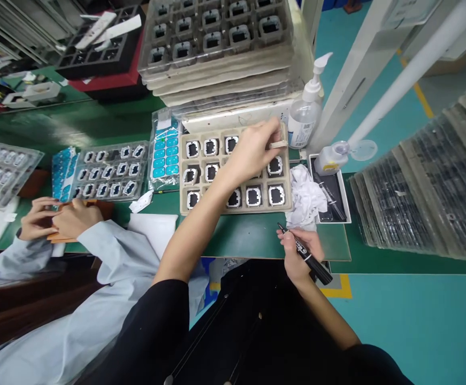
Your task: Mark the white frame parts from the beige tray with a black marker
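My left hand (254, 147) reaches across a beige moulded tray (185, 184) to its far right corner. Its fingers are curled together there, next to a thin pale edge (277, 144); what they grip is hidden. Small square frames, white around dark centres, sit in the tray's pockets, such as one frame (276, 195) at the near right. My forearm covers some of them. In my right hand (297, 256), near the table's front edge, is a black marker pen (307, 255), its dark tip bare and pointing up and left.
Crumpled white cloth (305, 195) and an open box (347, 214) lie right of the tray. A pump bottle (305, 115) stands behind, beside stacked trays (220, 69). More trays (421, 182) are piled at right. At left, a co-worker's hands (76, 218) hold something orange.
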Demonstrator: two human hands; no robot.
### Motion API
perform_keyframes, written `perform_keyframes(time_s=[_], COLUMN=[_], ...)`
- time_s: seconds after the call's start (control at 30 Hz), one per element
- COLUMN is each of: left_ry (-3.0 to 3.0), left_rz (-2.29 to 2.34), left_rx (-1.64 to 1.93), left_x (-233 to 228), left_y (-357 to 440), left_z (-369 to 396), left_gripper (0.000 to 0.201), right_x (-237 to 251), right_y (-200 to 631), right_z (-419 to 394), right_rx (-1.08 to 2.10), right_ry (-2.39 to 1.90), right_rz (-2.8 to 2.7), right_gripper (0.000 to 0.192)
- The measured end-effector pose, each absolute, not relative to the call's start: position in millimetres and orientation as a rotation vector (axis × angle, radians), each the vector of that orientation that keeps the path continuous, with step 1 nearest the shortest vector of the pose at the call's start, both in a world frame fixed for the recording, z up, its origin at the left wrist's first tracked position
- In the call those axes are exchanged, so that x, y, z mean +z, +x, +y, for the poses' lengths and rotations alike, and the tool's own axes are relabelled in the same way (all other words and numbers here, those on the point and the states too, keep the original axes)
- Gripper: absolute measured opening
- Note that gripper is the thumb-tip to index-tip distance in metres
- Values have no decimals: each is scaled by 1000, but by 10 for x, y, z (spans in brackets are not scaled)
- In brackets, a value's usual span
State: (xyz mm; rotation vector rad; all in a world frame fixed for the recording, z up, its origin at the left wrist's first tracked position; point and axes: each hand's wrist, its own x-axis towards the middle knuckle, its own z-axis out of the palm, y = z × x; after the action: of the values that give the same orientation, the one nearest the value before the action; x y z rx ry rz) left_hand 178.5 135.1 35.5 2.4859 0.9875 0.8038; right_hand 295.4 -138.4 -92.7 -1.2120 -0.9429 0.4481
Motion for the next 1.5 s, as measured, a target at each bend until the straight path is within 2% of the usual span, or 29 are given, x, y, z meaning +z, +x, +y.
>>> perform_keyframes(time_s=[0.17,0.33,0.47,0.6,0.8,1.03,1.5], left_ry=[1930,1321,1035,1083,1267,1486,1658], left_rz=[943,1054,1071,1081,1104,1177,1219], left_rx=[1126,1027,975,983,996,1048,1074], left_x=[354,-47,-485,-681,-743,-786,-748], left_y=[1361,1165,1287,1339,1328,1369,1344], left_z=[249,-707,-1042,-1066,-1094,-1176,-1185], left_gripper=[31,57,56,70,53,43,36], right_x=[-932,-927,-911,-894,-788,-732,-615], right_y=[2960,2981,2970,2966,2988,2983,2989], right_z=[-1383,-1392,-1371,-1353,-1338,-1308,-1279], right_rx=[444,467,452,518,547,484,430], right_ry=[-1193,-1201,-1142,-1151,-1246,-1252,-1259], right_rz=[-943,-949,-1041,-1088,-1187,-1254,-1305], right_gripper=[11,16,15,14,11,9,10])
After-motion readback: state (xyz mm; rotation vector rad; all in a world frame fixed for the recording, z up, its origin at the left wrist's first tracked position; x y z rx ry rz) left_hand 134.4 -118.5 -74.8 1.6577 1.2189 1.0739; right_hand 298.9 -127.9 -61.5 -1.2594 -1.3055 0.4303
